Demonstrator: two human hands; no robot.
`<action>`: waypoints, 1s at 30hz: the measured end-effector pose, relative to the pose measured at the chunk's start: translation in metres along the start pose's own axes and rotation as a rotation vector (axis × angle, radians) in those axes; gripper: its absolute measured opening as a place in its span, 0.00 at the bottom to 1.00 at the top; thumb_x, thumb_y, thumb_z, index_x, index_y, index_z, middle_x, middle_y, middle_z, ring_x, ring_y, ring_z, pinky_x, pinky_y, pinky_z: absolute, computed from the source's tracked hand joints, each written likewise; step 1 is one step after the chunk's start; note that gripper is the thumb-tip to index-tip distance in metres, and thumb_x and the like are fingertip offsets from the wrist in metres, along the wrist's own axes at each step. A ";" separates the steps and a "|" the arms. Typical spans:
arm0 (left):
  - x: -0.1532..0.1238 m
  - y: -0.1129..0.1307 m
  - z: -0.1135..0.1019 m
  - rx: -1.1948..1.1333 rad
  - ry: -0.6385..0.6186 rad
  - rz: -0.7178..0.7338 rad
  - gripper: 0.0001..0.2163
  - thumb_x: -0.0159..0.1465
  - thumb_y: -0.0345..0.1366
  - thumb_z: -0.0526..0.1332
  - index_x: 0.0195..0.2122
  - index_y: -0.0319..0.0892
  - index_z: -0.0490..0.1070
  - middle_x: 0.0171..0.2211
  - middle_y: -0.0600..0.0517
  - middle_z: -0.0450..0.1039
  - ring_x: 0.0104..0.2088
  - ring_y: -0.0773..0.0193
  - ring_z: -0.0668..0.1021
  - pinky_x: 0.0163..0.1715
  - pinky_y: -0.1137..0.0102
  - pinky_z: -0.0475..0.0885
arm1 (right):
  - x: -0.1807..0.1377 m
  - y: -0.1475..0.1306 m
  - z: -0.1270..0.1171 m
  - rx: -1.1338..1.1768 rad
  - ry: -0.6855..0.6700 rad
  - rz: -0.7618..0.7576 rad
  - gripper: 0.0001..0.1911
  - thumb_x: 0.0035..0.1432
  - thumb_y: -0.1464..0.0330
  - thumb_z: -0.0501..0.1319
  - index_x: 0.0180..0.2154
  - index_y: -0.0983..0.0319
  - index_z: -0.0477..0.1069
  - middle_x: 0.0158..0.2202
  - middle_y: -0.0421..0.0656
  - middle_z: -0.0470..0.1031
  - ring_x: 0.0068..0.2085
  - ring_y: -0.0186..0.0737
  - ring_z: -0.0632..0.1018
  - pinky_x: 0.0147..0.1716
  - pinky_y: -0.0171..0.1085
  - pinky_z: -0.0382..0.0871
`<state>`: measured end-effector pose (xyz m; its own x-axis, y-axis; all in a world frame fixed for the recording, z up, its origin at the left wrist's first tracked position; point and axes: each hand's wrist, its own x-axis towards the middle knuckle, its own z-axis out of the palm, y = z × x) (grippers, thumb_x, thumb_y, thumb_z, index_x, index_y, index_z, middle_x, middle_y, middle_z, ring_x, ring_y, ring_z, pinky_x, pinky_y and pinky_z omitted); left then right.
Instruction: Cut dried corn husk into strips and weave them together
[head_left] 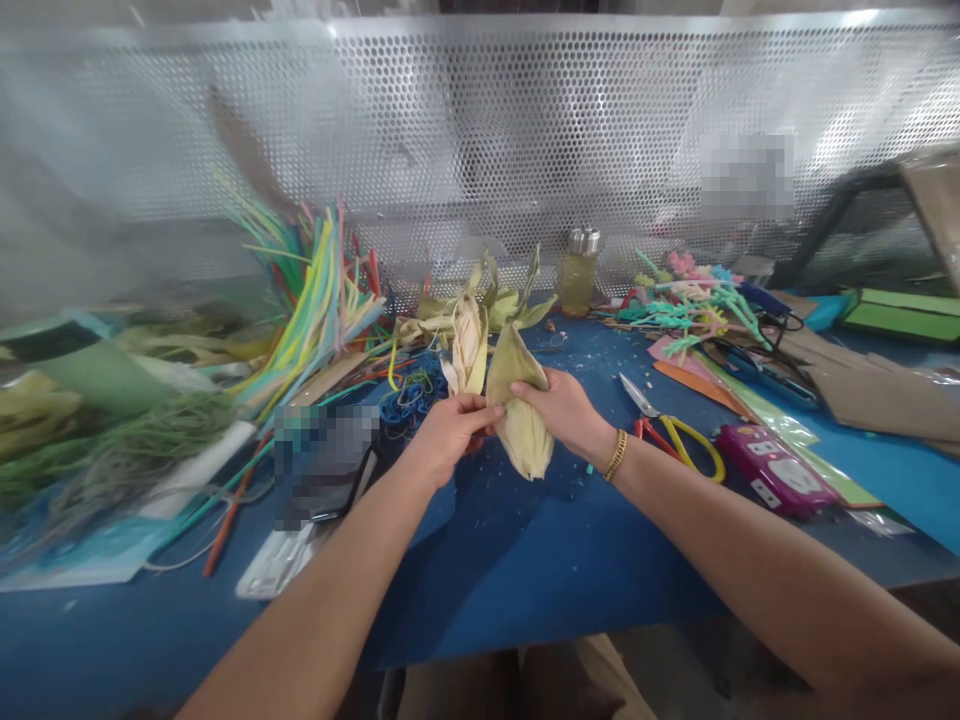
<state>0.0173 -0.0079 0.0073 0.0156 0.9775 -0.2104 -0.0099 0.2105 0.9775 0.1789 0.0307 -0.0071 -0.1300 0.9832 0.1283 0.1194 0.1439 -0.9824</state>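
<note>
My left hand (448, 432) and my right hand (566, 412) both grip a pale yellow-green corn husk (517, 400) above the blue table (487, 570). The left fingers pinch its left edge beside a rolled whitish husk piece (466, 350). The right fingers wrap round its right side, and a gold bracelet sits on that wrist. More husk leaves (495, 295) lie just behind the hands.
Yellow-handled scissors (675, 430) and a purple box (772, 470) lie to the right. A bundle of coloured straws (315, 290) fans at the left, a small glass jar (580, 270) stands at the back, and a perforated metal wall (525, 130) closes off the rear.
</note>
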 end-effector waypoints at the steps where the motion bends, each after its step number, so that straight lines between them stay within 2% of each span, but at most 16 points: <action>1: 0.001 -0.001 0.000 -0.007 0.016 0.008 0.14 0.45 0.39 0.73 0.25 0.40 0.69 0.20 0.57 0.68 0.20 0.72 0.69 0.20 0.76 0.59 | -0.001 -0.003 0.001 0.050 -0.012 0.022 0.12 0.51 0.61 0.65 0.33 0.63 0.73 0.31 0.44 0.77 0.29 0.39 0.77 0.28 0.39 0.73; 5: 0.002 -0.001 -0.001 -0.053 0.060 0.014 0.14 0.44 0.39 0.73 0.24 0.40 0.69 0.20 0.57 0.67 0.21 0.72 0.69 0.19 0.76 0.58 | -0.008 -0.013 0.003 0.294 -0.116 0.120 0.12 0.46 0.65 0.69 0.33 0.62 0.73 0.32 0.44 0.79 0.31 0.39 0.78 0.33 0.40 0.75; 9: 0.002 0.001 0.001 -0.095 0.061 -0.025 0.15 0.44 0.39 0.74 0.25 0.40 0.69 0.20 0.58 0.66 0.21 0.72 0.68 0.19 0.77 0.58 | -0.010 -0.015 0.003 0.392 -0.170 0.207 0.15 0.41 0.68 0.72 0.34 0.63 0.75 0.32 0.45 0.79 0.32 0.40 0.79 0.36 0.41 0.76; 15: 0.002 0.001 0.001 -0.159 0.027 -0.083 0.16 0.41 0.39 0.76 0.26 0.40 0.71 0.21 0.57 0.67 0.21 0.74 0.68 0.19 0.77 0.59 | -0.011 -0.017 0.000 0.420 -0.187 0.260 0.12 0.43 0.71 0.70 0.34 0.63 0.76 0.32 0.45 0.80 0.32 0.40 0.79 0.35 0.41 0.77; 22: 0.000 0.001 0.002 -0.101 0.068 -0.043 0.15 0.41 0.38 0.76 0.24 0.38 0.72 0.20 0.56 0.67 0.21 0.73 0.67 0.18 0.77 0.58 | -0.012 -0.016 0.001 0.406 -0.204 0.219 0.11 0.43 0.70 0.70 0.32 0.63 0.76 0.31 0.45 0.80 0.32 0.40 0.79 0.36 0.41 0.77; 27: 0.000 -0.001 0.003 -0.060 0.080 -0.025 0.15 0.43 0.39 0.75 0.24 0.37 0.72 0.19 0.57 0.63 0.19 0.74 0.64 0.17 0.77 0.56 | -0.009 -0.014 0.001 0.359 -0.175 0.244 0.17 0.35 0.70 0.75 0.31 0.64 0.75 0.31 0.45 0.80 0.32 0.40 0.79 0.36 0.40 0.76; 30: 0.002 -0.003 0.002 -0.125 0.033 -0.043 0.15 0.43 0.38 0.75 0.24 0.37 0.72 0.19 0.58 0.62 0.19 0.76 0.63 0.17 0.78 0.56 | -0.009 -0.015 0.000 0.385 -0.174 0.250 0.19 0.36 0.70 0.75 0.34 0.63 0.76 0.32 0.45 0.80 0.32 0.41 0.79 0.37 0.41 0.76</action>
<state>0.0197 -0.0064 0.0037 -0.0140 0.9669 -0.2548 -0.1342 0.2507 0.9587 0.1781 0.0194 0.0064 -0.3100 0.9443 -0.1101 -0.2001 -0.1780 -0.9635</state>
